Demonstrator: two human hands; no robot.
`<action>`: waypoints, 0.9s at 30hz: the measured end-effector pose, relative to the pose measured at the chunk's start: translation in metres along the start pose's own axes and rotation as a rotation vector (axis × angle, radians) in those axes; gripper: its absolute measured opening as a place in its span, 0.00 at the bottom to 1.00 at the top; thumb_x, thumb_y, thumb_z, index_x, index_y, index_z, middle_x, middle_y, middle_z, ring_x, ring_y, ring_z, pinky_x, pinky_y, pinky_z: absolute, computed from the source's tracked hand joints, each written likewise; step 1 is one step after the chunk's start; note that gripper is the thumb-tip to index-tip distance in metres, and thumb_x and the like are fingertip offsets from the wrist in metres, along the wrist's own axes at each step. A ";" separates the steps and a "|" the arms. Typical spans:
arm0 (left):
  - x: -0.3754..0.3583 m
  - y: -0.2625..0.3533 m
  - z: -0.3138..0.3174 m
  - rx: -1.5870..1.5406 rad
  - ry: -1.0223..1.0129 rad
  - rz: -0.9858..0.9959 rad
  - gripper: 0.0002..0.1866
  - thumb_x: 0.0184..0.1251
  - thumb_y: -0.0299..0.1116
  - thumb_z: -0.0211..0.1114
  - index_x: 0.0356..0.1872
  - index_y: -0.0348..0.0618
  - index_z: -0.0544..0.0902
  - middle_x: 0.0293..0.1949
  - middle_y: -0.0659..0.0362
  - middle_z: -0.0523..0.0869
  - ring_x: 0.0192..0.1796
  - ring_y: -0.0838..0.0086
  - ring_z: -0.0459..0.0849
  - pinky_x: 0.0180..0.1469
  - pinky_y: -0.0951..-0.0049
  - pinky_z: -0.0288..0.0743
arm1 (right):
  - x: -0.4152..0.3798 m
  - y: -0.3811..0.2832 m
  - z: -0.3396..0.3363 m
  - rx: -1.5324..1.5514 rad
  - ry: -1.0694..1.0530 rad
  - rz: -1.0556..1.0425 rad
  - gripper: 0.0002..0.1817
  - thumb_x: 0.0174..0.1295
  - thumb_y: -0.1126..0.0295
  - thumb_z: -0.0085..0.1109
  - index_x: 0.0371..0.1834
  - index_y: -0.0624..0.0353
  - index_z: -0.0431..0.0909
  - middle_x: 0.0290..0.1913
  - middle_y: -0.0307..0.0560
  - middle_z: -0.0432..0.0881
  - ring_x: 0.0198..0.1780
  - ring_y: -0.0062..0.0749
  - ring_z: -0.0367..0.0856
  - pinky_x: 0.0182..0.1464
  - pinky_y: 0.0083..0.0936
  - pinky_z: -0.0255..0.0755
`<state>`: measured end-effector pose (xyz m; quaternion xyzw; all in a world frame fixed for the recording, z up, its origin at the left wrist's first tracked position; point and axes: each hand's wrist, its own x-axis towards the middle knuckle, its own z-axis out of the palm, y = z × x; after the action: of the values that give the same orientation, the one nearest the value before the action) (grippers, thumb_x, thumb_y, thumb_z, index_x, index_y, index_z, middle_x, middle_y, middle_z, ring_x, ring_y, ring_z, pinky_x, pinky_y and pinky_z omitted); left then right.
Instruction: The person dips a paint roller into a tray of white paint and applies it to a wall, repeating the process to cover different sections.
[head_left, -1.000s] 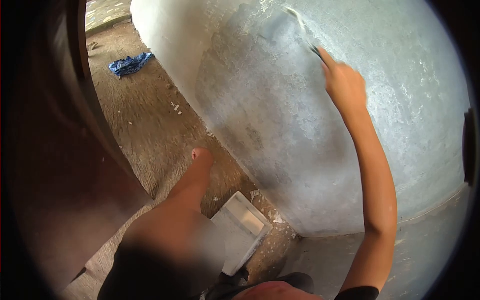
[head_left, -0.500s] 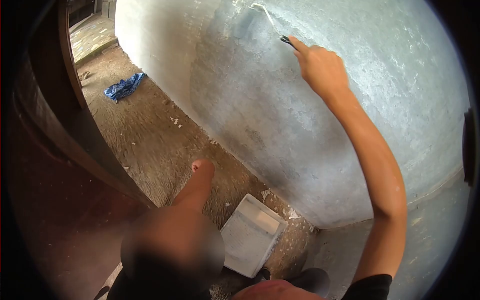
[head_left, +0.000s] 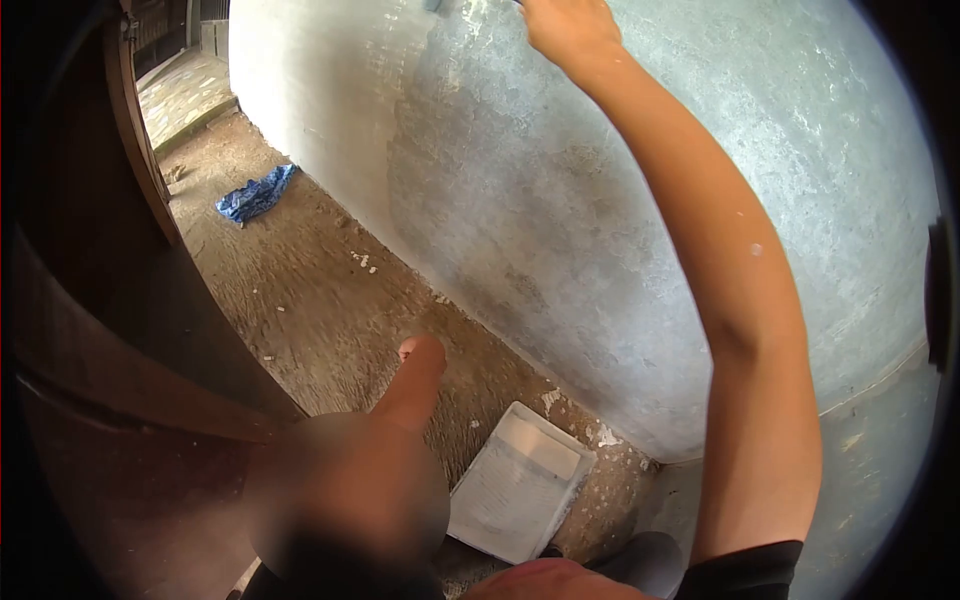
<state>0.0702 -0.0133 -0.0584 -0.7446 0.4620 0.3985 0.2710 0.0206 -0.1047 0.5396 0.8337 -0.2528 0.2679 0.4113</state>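
Observation:
At the top edge of the view my right hand (head_left: 572,30) is closed around the handle of a paint roller, most of which lies beyond the frame. A bit of the roller head (head_left: 432,5) shows against the grey wall (head_left: 560,220), left of the hand. My left hand (head_left: 422,350) hangs low over the brown floor, its fingers curled; whether it holds anything is hidden. Below and to the right of it, a white paint tray (head_left: 520,490) lies on the floor beside the foot of the wall.
A crumpled blue cloth (head_left: 257,194) lies on the rough floor (head_left: 310,260) at the upper left. A dark wooden door (head_left: 150,330) stands along the left side. Another wall meets the painted one at the lower right. White splatters mark the floor near the tray.
My right hand has moved up and to the left with the roller, partly out of view. The floor, cloth and tray appear slightly lower and further right.

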 end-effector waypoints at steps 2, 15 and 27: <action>0.002 -0.012 -0.005 -0.057 0.006 -0.029 0.17 0.71 0.49 0.78 0.57 0.60 0.93 0.49 0.65 0.92 0.47 0.71 0.90 0.47 0.61 0.82 | -0.009 0.015 -0.014 -0.011 -0.041 -0.018 0.21 0.78 0.67 0.52 0.69 0.46 0.87 0.38 0.59 0.93 0.43 0.55 0.95 0.45 0.54 0.87; -0.054 0.002 0.014 0.105 -0.040 0.102 0.33 0.77 0.60 0.69 0.77 0.57 0.85 0.71 0.57 0.89 0.73 0.59 0.88 0.71 0.53 0.83 | 0.008 0.006 0.014 -0.045 -0.021 -0.002 0.17 0.81 0.64 0.52 0.63 0.50 0.87 0.38 0.57 0.93 0.41 0.55 0.94 0.45 0.55 0.87; -0.032 0.008 0.008 0.079 0.037 -0.037 0.18 0.76 0.52 0.73 0.60 0.61 0.92 0.49 0.66 0.92 0.44 0.69 0.90 0.47 0.59 0.82 | -0.351 0.057 -0.087 0.230 -0.096 0.367 0.22 0.85 0.57 0.60 0.75 0.52 0.84 0.39 0.56 0.92 0.29 0.43 0.87 0.32 0.37 0.78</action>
<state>0.0521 0.0052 -0.0358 -0.7490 0.4684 0.3610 0.2987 -0.2930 0.0071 0.3866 0.8269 -0.3876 0.3253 0.2452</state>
